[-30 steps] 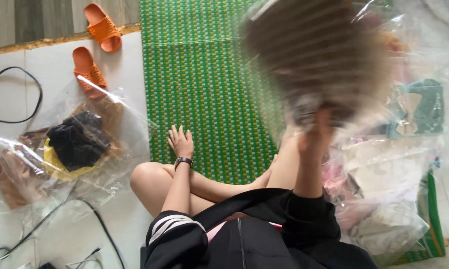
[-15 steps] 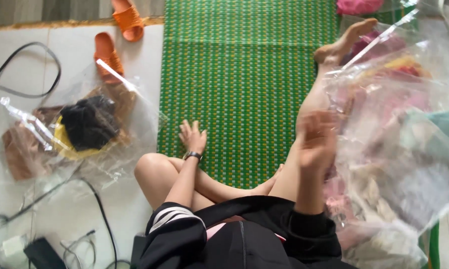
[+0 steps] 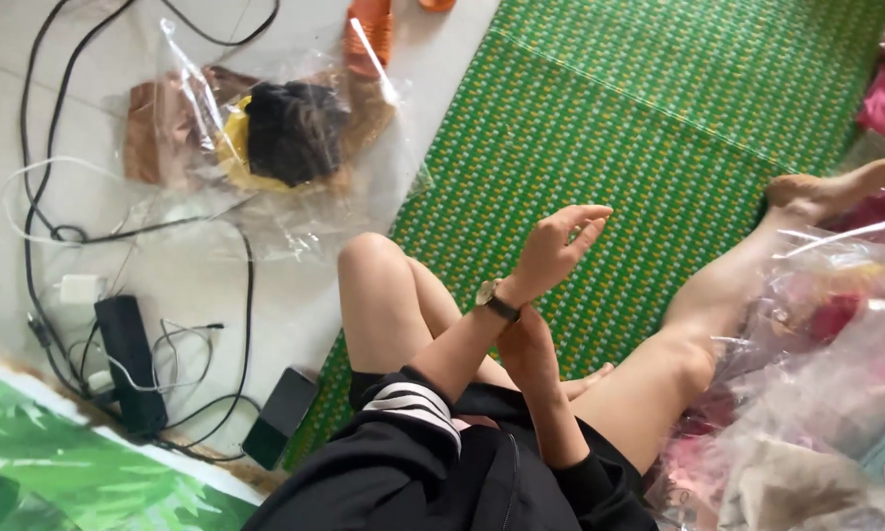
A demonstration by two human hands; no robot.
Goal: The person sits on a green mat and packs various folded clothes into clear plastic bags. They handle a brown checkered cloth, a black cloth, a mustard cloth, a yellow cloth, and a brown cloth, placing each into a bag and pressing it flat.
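Position: the person sits on a green mat laid on a tiled floor, legs bent, both hands raised in front of the body above the mat's left edge.

Left hand: lifted, palm turned inward, fingers loosely curled and apart. It holds nothing. A watch sits on its wrist, face up.

Right hand: tucked under the left wrist, touching it just below the watch. Only the back of the hand shows. Whether its fingers close on the strap or merely rest against the wrist cannot be told.

Step in hand, as judged: attention to the watch or the wrist, with the left arm held up for it. No other thing is being handled.

Surroundings: a clear bag with dark, yellow and brown contents lies on the floor just off the mat's left edge, near the left knee. An orange sandal lies beyond it. More clear bags with pink and pale contents are heaped at the mat's right edge, against the right leg. Black cables, a power strip and a flat dark device lie on the floor at the left.

Requirement for any further move at the wrist, as judged: the left arm stays raised and steady, and the right fingers need a clear hold on the strap.
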